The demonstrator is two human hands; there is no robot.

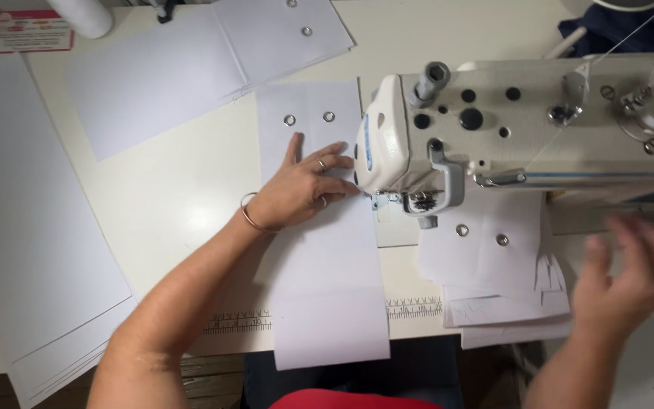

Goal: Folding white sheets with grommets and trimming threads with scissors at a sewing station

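My left hand [300, 185] lies flat, fingers spread, on a long white fabric strip [327, 303] with two metal eyelets [309, 118] near its far end. The fingertips reach toward the needle area [418, 203] of a cream sewing machine [524, 125]. The strip runs from the machine head down over the table's front edge. My right hand [626, 276] hovers blurred at the right, fingers apart, holding nothing, beside a stack of white pieces with eyelets [493, 265] under the machine arm.
Large white fabric sheets lie at the left [32, 227] and at the back [191, 60], one with eyelets. A printed ruler [240, 322] runs along the table's front edge. Dark blue cloth [630, 30] sits behind the machine.
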